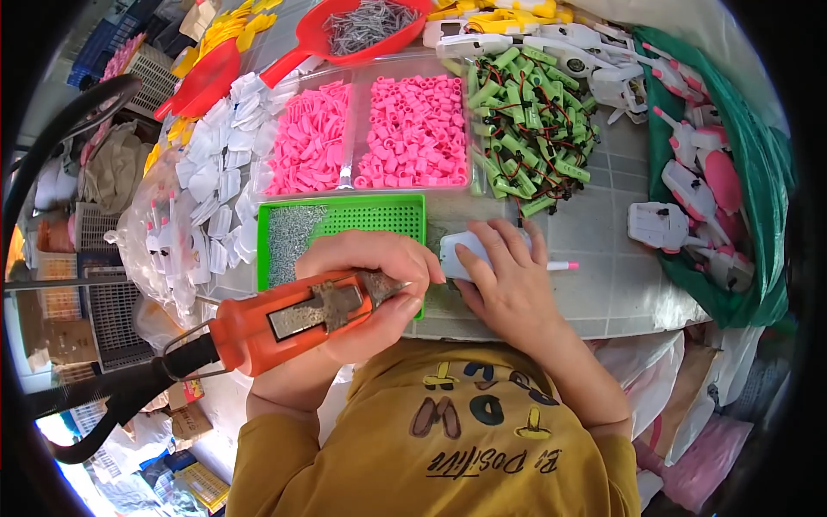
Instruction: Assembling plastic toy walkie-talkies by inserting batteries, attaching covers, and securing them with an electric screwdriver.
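My left hand (379, 252) is curled over the near part of a green perforated tray (341, 203), thumb and forefinger drawn together. A hanging orange power tool (284, 320) with a tapered metal nose covers part of that hand; what the fingers hold is hidden. My right hand (508, 271) presses down on a white plastic casing (457, 256) lying on the table, its fingers over the top. A thin white stem with a pink tip (564, 265) sticks out to the right from under it. Small grey metal pieces (295, 237) fill the tray's left part.
Behind the tray stands a clear two-part box (353, 177) of pink plastic parts. Right of it lie green wired battery packs (538, 129). White pieces (215, 181) spread left; a red scoop (323, 34) holds screws. A green bag (771, 233) of white-and-pink assemblies is at right.
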Motion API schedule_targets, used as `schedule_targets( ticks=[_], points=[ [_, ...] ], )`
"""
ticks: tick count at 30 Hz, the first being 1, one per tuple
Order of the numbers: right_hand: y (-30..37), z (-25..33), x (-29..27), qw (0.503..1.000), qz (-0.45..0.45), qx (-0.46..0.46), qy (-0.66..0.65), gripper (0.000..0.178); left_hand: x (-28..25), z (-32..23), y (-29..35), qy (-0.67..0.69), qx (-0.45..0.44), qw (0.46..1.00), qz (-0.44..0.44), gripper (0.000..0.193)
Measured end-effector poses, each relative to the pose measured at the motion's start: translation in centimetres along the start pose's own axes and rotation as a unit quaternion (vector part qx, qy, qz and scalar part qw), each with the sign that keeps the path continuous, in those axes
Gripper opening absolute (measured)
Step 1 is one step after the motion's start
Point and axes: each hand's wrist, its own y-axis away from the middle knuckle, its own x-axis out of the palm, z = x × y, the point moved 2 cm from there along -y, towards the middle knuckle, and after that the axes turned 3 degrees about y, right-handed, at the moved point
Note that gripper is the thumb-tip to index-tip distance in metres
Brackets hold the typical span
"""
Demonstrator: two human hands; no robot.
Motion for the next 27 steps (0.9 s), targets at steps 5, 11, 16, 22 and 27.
schedule_targets(
  ticks=[5, 11, 16, 22, 27],
  points=[
    [0.1, -0.1, 0.1, 1.000, -0.002, 0.002, 0.002, 0.055, -0.2, 0.8, 0.0, -0.022, -0.005, 1.000, 0.001, 0.016],
    [0.1, -0.1, 0.1, 1.000, 0.000, 0.003, 0.002, 0.050, 0.0, 1.2, -0.2, 0.008, -0.002, 1.000, -0.017, 0.018],
    [0.1, -0.1, 0.1, 1.000, -0.005, 0.007, 0.001, 0.046, -0.3, 1.0, -0.4, -0.010, -0.003, 1.000, 0.006, 0.019],
    [0.0, -0.1, 0.1, 1.000, -0.001, 0.008, 0.000, 0.045, -0.4, 1.3, -0.3, 0.002, 0.017, 1.000, 0.017, 0.020],
    [0.0, -0.1, 0.2, 1.000, -0.006, 0.008, -0.002, 0.044, -0.3, 1.2, -0.3, -0.005, 0.017, 1.000, 0.016, 0.021]
  ],
)
